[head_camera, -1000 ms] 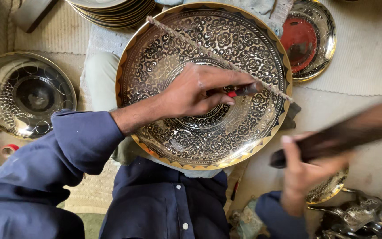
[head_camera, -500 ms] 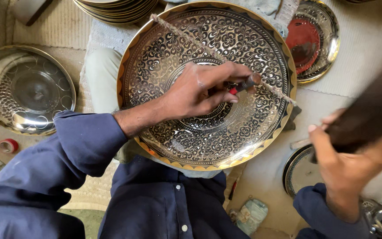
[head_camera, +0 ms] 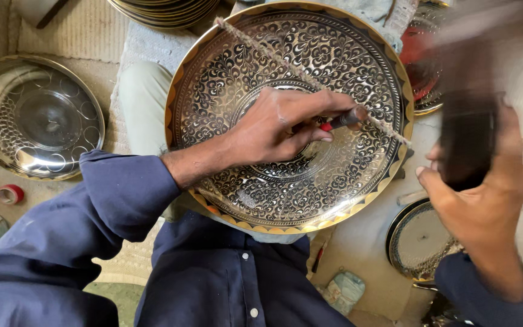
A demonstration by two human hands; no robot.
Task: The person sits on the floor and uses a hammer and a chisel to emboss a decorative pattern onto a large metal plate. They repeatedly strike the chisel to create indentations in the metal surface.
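Two hands work over a large engraved brass tray (head_camera: 289, 115) propped on the seated person's lap. The left hand (head_camera: 279, 127) is clamped on a red-tipped punch (head_camera: 341, 120), its tip on the tray's right side. The right hand (head_camera: 479, 194) grips a dark, blurred mallet (head_camera: 467, 139), now upright and nearer the tray than a second ago.
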